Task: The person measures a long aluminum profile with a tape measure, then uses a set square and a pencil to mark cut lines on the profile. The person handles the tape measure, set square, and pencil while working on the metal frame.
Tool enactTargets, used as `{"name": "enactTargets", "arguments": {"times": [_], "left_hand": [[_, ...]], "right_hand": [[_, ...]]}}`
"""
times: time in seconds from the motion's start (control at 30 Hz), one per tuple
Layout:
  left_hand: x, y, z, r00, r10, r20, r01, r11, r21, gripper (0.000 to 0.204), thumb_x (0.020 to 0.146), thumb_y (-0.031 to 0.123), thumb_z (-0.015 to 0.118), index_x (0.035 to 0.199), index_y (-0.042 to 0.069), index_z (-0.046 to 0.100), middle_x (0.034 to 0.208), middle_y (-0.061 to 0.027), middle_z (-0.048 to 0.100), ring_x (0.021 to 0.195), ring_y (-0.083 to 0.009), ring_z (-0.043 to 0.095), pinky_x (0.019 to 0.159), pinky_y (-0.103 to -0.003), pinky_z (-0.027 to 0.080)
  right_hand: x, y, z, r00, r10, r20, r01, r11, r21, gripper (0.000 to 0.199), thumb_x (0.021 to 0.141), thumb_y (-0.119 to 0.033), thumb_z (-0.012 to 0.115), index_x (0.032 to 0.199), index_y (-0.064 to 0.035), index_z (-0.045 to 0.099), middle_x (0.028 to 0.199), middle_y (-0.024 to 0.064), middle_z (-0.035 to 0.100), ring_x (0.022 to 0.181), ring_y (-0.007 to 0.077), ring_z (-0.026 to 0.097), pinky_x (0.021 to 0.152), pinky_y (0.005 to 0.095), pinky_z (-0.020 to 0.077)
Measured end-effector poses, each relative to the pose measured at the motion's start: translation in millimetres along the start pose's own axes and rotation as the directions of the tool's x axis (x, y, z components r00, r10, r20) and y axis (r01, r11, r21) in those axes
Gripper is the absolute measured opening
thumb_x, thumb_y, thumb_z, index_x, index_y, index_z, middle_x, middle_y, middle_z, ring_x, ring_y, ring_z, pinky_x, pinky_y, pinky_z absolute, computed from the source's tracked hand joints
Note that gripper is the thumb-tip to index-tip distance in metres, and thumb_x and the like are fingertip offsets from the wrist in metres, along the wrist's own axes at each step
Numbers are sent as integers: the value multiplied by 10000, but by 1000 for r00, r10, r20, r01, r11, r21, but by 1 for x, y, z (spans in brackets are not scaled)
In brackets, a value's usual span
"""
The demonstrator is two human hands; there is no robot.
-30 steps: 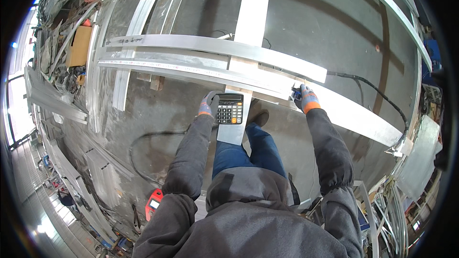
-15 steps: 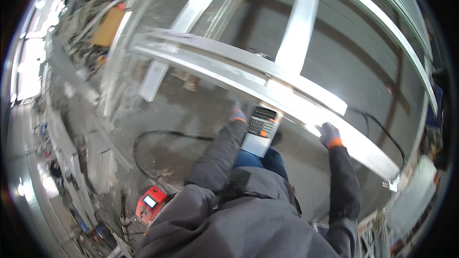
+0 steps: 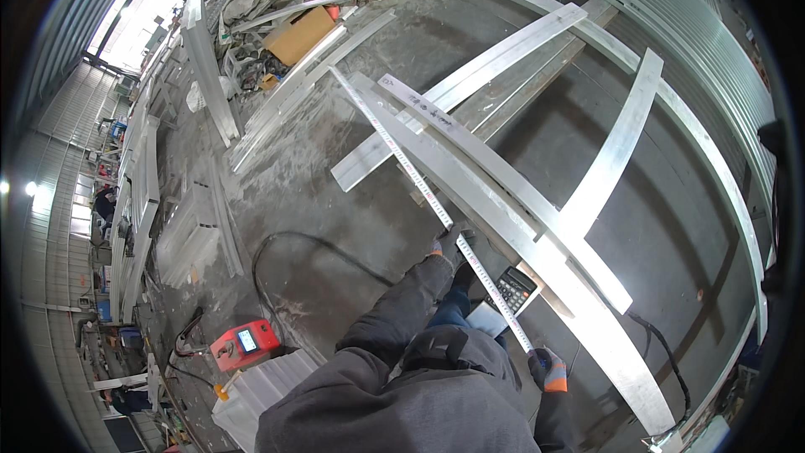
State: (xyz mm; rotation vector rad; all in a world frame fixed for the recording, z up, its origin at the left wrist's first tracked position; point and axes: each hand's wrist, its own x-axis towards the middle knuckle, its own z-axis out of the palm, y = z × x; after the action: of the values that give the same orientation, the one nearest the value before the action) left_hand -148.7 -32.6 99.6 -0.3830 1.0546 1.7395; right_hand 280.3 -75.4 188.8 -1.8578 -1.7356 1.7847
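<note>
Head view: showing tape (image 3: 478, 264) stretched toward eleven o'clock from right hand (image 3: 547, 370) at five, with grip closed on its near end, through left hand (image 3: 452, 241) near centre, with grip curled around it, and calculator (image 3: 513, 288) just beside tape, at eleven o'clock from right hand

Open floor (image 3: 369, 211) lies between the tape measure (image 3: 402, 159) and black cable (image 3: 331, 245); metal beams (image 3: 608, 348) bar the right.

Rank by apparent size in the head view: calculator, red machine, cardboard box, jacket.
1. Jacket, by far.
2. Cardboard box and red machine: look too alike to rank, and the fisheye distorts both.
3. Calculator, partly crossed by the tape.
</note>
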Motion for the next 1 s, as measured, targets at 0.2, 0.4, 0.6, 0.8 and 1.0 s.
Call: {"name": "enactTargets", "arguments": {"times": [0.2,0.4,0.6,0.8,1.0], "left_hand": [[-27,32,-9,999,-39,23,33,978,208,241,999,209,690,1173,42,675,1080,-197,748,937,-341,749,807,-498,645],[-22,66,20,998,64,13,-65,948,312,234,997,179,692,1158,13,666,1027,-159,740,903,-324,744,794,-443,650],[9,90,24,988,35,149,-72,965,254,290,1026,224,643,1228,16,638,1106,-211,735,1034,-387,738,888,-496,638],[3,78,23,987,-55,152,22,977,210,222,991,155,682,1173,31,650,1084,-212,735,1039,-378,722,928,-487,608],[-25,44,43,979,-104,173,29,920,390,392,1004,291,666,1323,74,594,1174,-125,704,1161,-254,674,1018,-408,555]], "right_hand": [[25,28,8,977,-210,-44,195,953,-231,114,904,-88,760,992,-19,739,807,12,738,742,113,663,715,277,541],[28,20,22,989,-113,-96,118,992,52,168,855,-123,830,937,-13,733,814,55,731,737,114,655,714,304,546],[32,-8,26,866,-500,-17,489,853,-183,104,891,-147,709,891,-42,704,855,142,706,800,300,691,930,408,545],[35,35,32,961,-249,-121,267,951,159,141,932,-154,690,1015,-41,711,812,51,687,703,158,637,668,318,520],[40,66,-7,990,-83,-116,94,991,90,222,911,-183,725,1009,15,744,769,63,702,695,152,644,652,326,525]]}}
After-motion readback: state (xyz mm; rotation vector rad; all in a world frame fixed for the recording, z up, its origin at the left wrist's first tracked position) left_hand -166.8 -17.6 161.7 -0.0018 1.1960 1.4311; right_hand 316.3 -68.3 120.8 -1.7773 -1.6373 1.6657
